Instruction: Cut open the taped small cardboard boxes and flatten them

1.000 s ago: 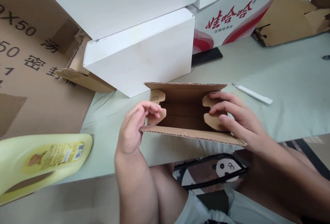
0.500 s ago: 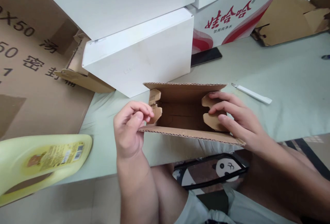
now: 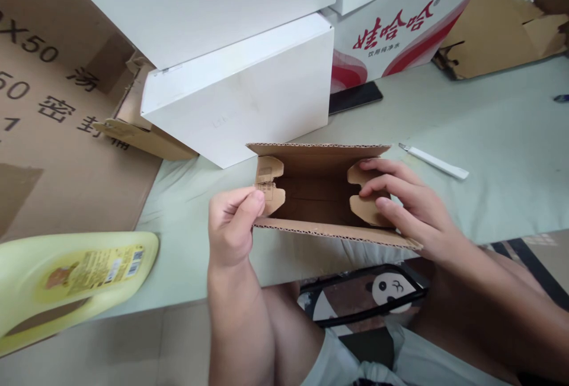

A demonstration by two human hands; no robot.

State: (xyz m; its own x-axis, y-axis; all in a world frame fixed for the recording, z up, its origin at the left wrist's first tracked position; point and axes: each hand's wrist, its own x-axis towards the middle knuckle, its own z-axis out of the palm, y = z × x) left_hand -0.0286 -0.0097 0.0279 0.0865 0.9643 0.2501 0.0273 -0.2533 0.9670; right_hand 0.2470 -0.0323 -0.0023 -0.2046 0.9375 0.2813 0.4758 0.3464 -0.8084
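Observation:
A small brown cardboard box point(image 3: 311, 233) stands open at the top on the pale green cloth, its end flaps notched and bent inward. At its left end, my left hand point(image 3: 231, 226) is closed, thumb pressed to the curled index finger, against the left flap point(image 3: 270, 199). My right hand point(image 3: 411, 205) grips the right end, with spread fingers bent over the right flap point(image 3: 367, 209). Part of its grip is hidden. Beyond the right hand lies a white box cutter point(image 3: 438, 162).
White boxes point(image 3: 249, 92) are stacked behind, beside a red-and-white carton point(image 3: 395, 42). A black phone point(image 3: 355, 98) lies before the carton. A yellow bottle point(image 3: 89, 273) lies at left, near a large brown carton point(image 3: 57, 155). Another cardboard piece point(image 3: 493, 36) is at back right.
My left hand has shifted slightly right and its fingers have closed tighter. The left flap leans further inward over the opening. My right hand has stayed in place.

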